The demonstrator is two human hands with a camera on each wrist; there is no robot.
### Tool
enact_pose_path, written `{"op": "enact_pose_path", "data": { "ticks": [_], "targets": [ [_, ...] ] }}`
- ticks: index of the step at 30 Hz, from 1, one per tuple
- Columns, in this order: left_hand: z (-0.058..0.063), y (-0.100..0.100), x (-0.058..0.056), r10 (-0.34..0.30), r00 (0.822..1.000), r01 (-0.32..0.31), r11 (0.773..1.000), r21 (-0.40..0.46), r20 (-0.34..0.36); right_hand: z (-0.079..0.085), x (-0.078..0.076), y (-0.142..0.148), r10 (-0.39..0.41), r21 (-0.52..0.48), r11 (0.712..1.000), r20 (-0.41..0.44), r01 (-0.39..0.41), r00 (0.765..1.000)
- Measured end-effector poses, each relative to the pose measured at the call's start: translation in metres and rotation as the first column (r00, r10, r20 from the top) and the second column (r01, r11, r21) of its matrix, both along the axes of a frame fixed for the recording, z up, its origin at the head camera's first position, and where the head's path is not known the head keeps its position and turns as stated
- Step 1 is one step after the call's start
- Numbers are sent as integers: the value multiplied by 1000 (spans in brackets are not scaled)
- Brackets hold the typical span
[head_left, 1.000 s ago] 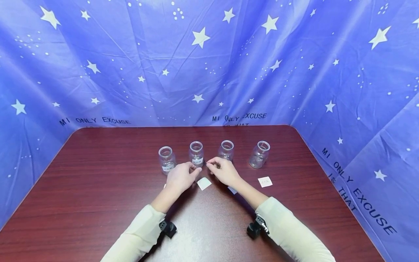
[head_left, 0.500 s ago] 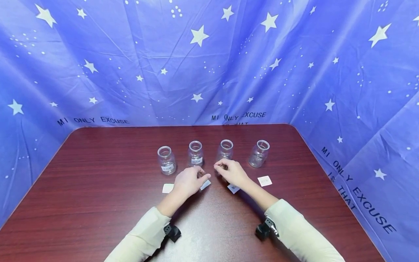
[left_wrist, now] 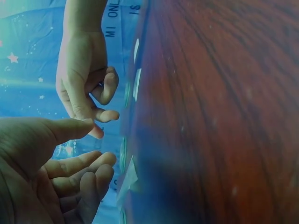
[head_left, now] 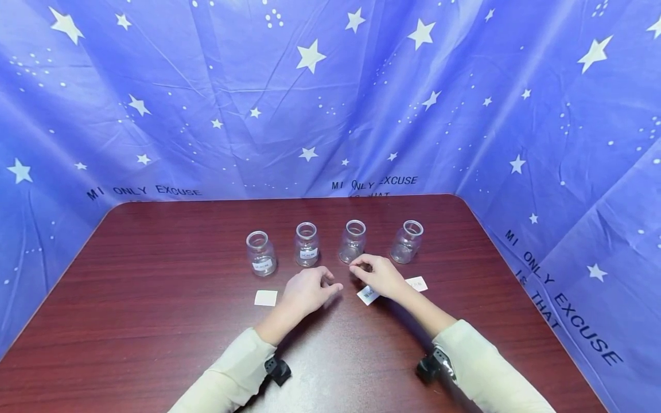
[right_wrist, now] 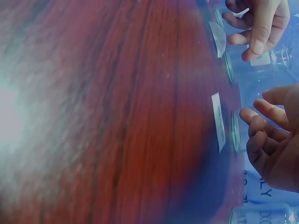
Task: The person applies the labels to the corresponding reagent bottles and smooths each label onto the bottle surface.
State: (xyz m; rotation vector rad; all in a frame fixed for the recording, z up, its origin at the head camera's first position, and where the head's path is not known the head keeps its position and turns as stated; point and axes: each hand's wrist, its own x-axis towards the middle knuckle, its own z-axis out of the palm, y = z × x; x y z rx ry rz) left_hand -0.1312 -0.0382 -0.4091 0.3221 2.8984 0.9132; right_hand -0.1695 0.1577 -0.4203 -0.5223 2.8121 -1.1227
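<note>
My left hand [head_left: 308, 289] hovers over the table with its fingers relaxed, and its thumb stands apart from them in the left wrist view. My right hand [head_left: 380, 275] is just in front of the third glass jar [head_left: 353, 246], fingers loosely bent, nothing visible between them. Close below it lies a white paper label [head_left: 368, 295] with dark print. Another label [head_left: 417, 283] is partly behind the right wrist. To the left of my left hand lies a plain white label [head_left: 265, 297]. In the left wrist view, a label [left_wrist: 129, 179] with a raised edge shows past the left fingers.
Lidless glass jars stand in a row. The leftmost jar [head_left: 261, 249] and the second jar [head_left: 307, 246] bear small printed labels low on their fronts; the rightmost jar [head_left: 407, 244] shows none. A blue star-patterned curtain [head_left: 279, 97] hangs behind the brown wooden table [head_left: 155, 298].
Both hands have moved to the right and slightly back from the jars. The left label has come into full view, while the one between the hands has gone out of sight by my left hand.
</note>
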Motion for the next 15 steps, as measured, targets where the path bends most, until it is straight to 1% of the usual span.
{"op": "enact_pose_path", "data": {
  "ticks": [6,11,15],
  "targets": [
    [-2,9,4,-35,999,35,999,0,-22,0,3,10,-6,29,1000,-8,6,1000],
    [-5,17,5,-57,998,56,998,-19,-40,-3,6,21,24,17,1000,-10,-24,1000],
    [-8,23,6,-58,998,57,998,-33,-38,-3,8,30,36,4,999,31,-36,999]
  ]
}}
